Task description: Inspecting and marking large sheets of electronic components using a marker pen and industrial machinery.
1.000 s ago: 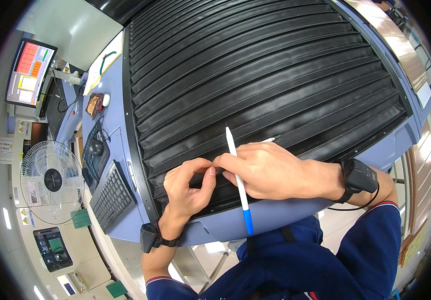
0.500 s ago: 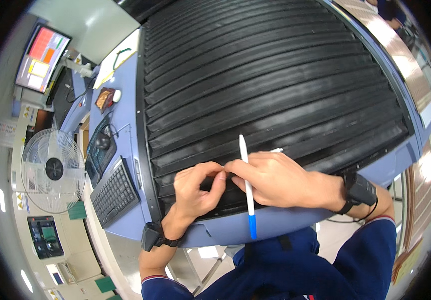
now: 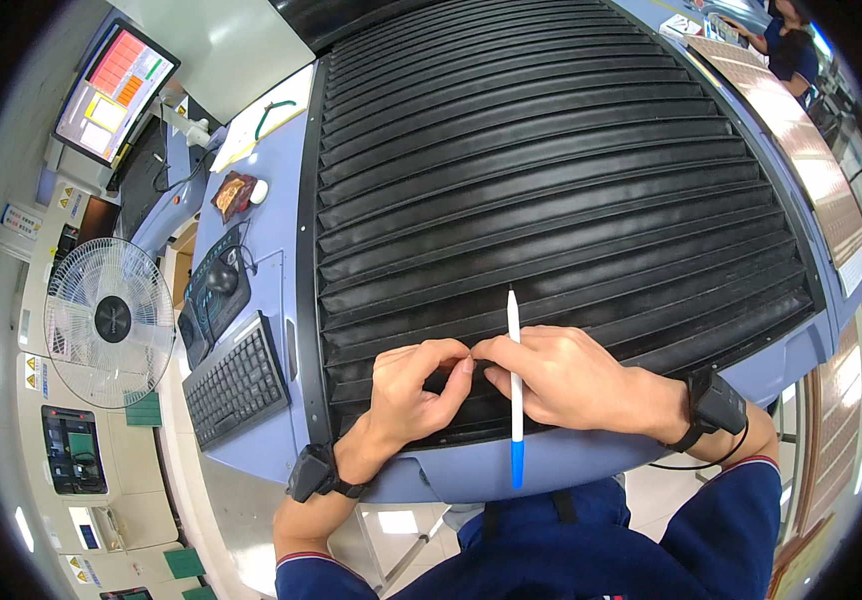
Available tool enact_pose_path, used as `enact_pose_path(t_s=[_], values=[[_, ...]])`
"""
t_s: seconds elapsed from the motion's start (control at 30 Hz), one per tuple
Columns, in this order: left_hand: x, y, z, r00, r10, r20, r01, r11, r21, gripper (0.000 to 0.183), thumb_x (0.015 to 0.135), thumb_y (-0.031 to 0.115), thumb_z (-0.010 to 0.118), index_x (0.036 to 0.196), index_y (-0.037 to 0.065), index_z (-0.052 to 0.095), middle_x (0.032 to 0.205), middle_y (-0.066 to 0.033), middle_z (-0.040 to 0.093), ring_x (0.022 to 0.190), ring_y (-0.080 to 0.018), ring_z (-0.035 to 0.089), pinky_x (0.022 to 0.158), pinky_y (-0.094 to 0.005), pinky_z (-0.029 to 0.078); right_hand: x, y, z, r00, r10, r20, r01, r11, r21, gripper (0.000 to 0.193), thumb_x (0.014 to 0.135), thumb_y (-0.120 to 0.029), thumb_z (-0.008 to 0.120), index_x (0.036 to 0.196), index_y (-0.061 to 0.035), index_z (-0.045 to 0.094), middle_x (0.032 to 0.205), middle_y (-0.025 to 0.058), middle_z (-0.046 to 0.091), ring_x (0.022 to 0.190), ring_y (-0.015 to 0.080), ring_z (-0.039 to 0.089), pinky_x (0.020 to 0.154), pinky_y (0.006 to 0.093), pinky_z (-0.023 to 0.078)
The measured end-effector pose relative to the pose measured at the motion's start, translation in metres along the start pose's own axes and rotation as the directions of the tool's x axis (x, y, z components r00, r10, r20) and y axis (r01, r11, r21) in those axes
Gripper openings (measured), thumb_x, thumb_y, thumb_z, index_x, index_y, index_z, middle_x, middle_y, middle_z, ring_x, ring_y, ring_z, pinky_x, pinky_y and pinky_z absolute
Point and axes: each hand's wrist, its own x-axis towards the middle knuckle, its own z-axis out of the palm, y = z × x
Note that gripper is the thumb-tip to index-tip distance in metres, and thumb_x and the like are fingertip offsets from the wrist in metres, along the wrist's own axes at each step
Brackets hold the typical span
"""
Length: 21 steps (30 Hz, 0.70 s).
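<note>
A white marker pen [image 3: 517,415] with a blue end lies across the fingers of my right hand [image 3: 586,385], its white tip pointing away from me and its blue end toward me. My left hand [image 3: 406,395] is closed in a pinch, thumb against forefinger. The fingertips of both hands meet just left of the pen. Anything between them is too small to make out. Both hands are over the near edge of a black pleated cover [image 3: 551,190]. Black devices are strapped to my left wrist [image 3: 313,472] and right wrist [image 3: 717,405].
Left of the cover, a blue-grey ledge holds a keyboard [image 3: 238,380], a mouse [image 3: 222,277] and a small brown packet [image 3: 234,195]. Farther left stand a fan [image 3: 113,320] and a monitor [image 3: 116,90]. Another person [image 3: 789,50] is at the far right.
The view has shifted, and my hands and the pen appear slightly lower and to the right. The pen looks more upright in the picture. The fingertips stay together.
</note>
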Motion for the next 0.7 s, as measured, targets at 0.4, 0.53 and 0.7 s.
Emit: enact_pose_path(t_s=[0.4, 0.53, 0.7], values=[[0.0009, 0.0019, -0.0019, 1.000, 0.020, -0.009, -0.020, 1.000, 0.013, 0.013, 0.085, -0.004, 0.073, 0.096, -0.003, 0.067, 0.077, -0.0118, 0.075, 0.067, -0.0196, 0.076, 0.062, -0.0272, 0.058, 0.0012, -0.0023, -0.0018, 1.000, 0.006, 0.012, -0.006, 1.000, 0.018, 0.016, 0.093, -0.009, 0.065, 0.105, -0.0017, 0.059, 0.076, 0.0183, 0.067, 0.076, 0.0402, 0.068, 0.066, 0.0509, 0.054], [0.0007, 0.0015, -0.0009, 1.000, 0.011, 0.000, -0.011, 1.000, 0.002, 0.013, 0.085, -0.004, 0.073, 0.096, -0.003, 0.067, 0.077, -0.0117, 0.075, 0.067, -0.0197, 0.076, 0.062, -0.0271, 0.058, 0.0004, -0.0028, -0.0028, 1.000, 0.003, 0.001, -0.003, 1.000, 0.012, 0.016, 0.092, -0.009, 0.065, 0.105, -0.0018, 0.059, 0.076, 0.0183, 0.067, 0.076, 0.0403, 0.068, 0.067, 0.0506, 0.054], [-0.0018, 0.0009, -0.0003, 1.000, 0.002, -0.001, -0.002, 1.000, 0.007, 0.013, 0.084, -0.004, 0.074, 0.095, -0.002, 0.068, 0.077, -0.0113, 0.075, 0.067, -0.0200, 0.076, 0.062, -0.0277, 0.058, 0.0006, -0.0017, -0.0004, 1.000, 0.000, -0.004, 0.000, 0.999, 0.035, 0.016, 0.093, -0.010, 0.065, 0.105, -0.0021, 0.059, 0.075, 0.0184, 0.067, 0.075, 0.0406, 0.068, 0.066, 0.0507, 0.055]])
